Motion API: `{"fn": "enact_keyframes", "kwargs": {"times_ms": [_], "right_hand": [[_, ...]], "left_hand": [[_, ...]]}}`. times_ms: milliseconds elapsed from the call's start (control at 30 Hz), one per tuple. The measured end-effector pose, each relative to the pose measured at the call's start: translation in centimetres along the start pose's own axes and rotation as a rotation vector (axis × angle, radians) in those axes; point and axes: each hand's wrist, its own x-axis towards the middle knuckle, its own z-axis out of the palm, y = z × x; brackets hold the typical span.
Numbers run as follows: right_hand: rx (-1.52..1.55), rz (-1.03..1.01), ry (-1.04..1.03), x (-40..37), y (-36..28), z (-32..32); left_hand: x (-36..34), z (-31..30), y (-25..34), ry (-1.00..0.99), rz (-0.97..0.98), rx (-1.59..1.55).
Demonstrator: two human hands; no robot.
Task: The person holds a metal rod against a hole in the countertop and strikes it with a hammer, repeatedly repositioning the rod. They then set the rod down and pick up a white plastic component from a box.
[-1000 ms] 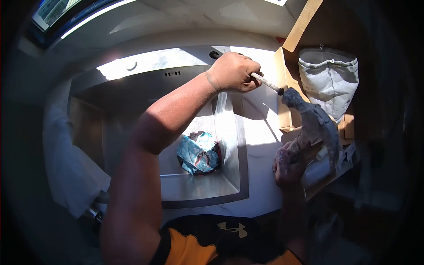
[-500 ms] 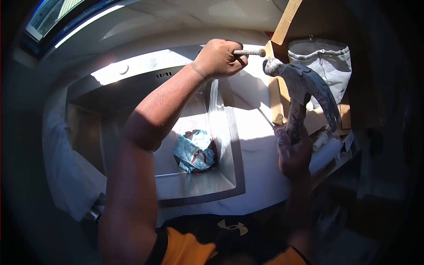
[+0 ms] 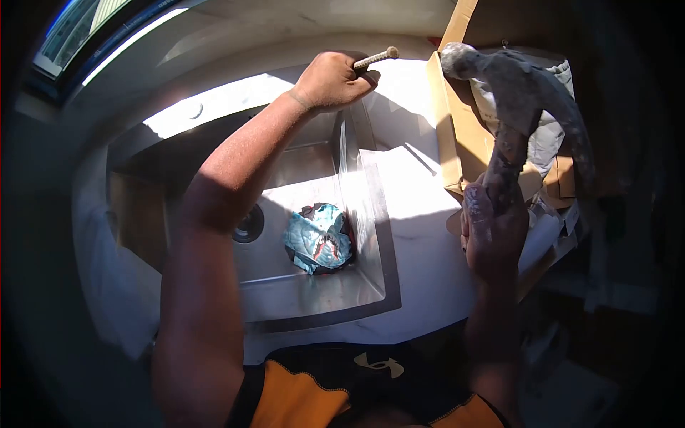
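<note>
My left hand is closed in a fist around a metal rod over the back right part of the sink. The rod's flared round head sticks out to the right and tilts slightly up; its other end is hidden in my fist. On the right, my right hand grips the handle of a claw hammer smeared with whitish dust. The hammer is raised, its striking face turned left toward the rod but apart from it. Whitish residue marks my right thumb.
A steel sink is set in a white counter. Inside lies a crumpled blue patterned cloth near the drain. Behind the hammer are an open cardboard box and a white drawstring bag. A window is at upper left.
The hammer has moved up and to the right, away from the rod's head. My left hand has shifted up and left, and the rod now slants upward. The sink's drain has come into view.
</note>
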Motion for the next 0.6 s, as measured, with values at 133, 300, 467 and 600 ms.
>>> {"fn": "enact_keyframes", "kwargs": {"times_ms": [133, 300, 467, 600], "right_hand": [[0.386, -0.154, 0.087, -0.4, -2.1, 0.5], [0.478, -0.069, 0.084, 0.3, -1.5, 1.1], [0.526, -0.041, 0.1, -0.2, -0.3, 1.3], [0.543, -0.038, 0.012, -0.6, 0.7, 0.8]], "left_hand": [[1.7, -2.2, 0.1, 0.285, -0.056, -0.425], [4.2, -8.0, -0.9, 0.447, 0.08, -1.02], [0.4, -9.8, 1.3, 0.494, 0.267, -1.048], [-2.2, -8.3, 0.6, 0.685, 0.209, -0.983]]}}
